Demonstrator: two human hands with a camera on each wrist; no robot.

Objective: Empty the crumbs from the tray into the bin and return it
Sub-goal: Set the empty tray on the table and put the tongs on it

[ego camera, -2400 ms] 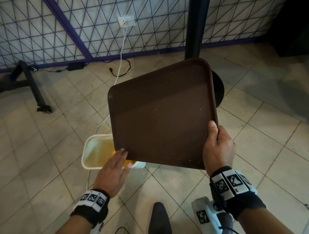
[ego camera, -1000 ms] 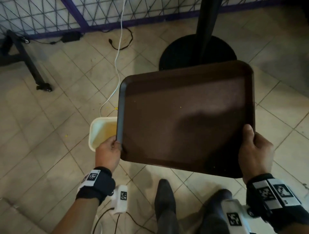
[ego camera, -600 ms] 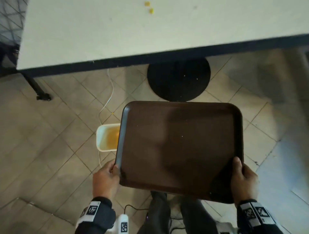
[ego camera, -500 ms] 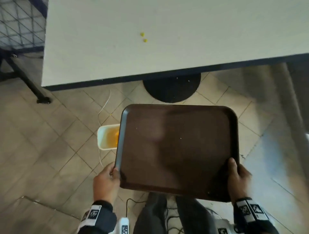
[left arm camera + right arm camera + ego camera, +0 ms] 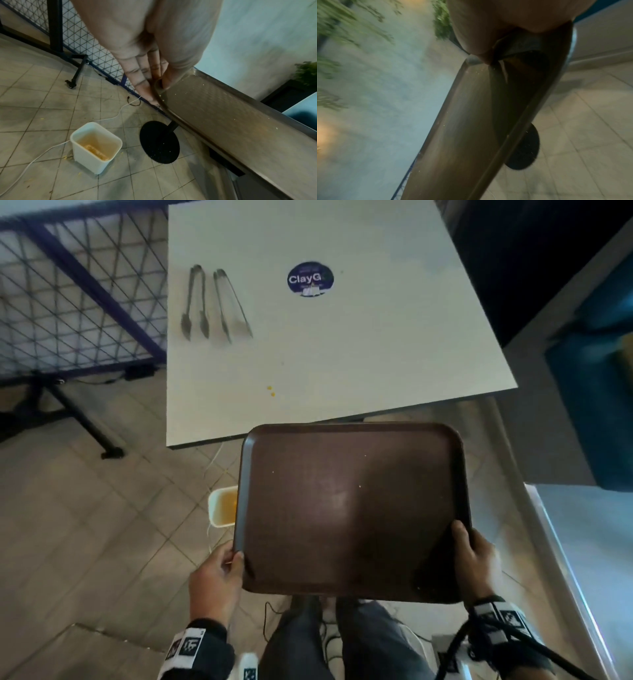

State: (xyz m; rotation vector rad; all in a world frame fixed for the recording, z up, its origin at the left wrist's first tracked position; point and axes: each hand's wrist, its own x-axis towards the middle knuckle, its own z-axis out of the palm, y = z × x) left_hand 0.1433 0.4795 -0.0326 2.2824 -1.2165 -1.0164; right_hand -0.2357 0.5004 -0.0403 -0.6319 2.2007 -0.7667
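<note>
Closest in, the person's legs [image 5: 342,642] stand on the tiled floor [image 5: 85,525], and both hands hold a brown tray [image 5: 349,508] out in front at roughly waist height, close to level. The left hand [image 5: 215,580] grips the tray's near left corner, thumb on the top of the rim and fingers [image 5: 145,81] lying flat along the underside. The right hand [image 5: 474,563] grips the near right corner the same way, thumb laid over the rim; its fingers beneath are hidden from above and too blurred in the wrist view to make out. A few pale specks of crumb [image 5: 360,486] cling to the tray's surface. Just beyond the left edge of the tray, down on the floor, stands a small white bin [image 5: 96,146] with yellow crumbs at its bottom, and a white cable [image 5: 34,161] runs past it over the tiles. A round black foot [image 5: 159,142] sits on the floor near the bin. Further on is the white desk [image 5: 342,344], its near edge just past the tray's far rim; the tray is not on it. Two yellow crumbs [image 5: 271,391] lie near that edge. At the far left of the desk two metal tongs [image 5: 212,302] lie side by side, and a round dark sticker [image 5: 310,279] sits in the middle. A mesh fence [image 5: 78,299] stands to the left.
</note>
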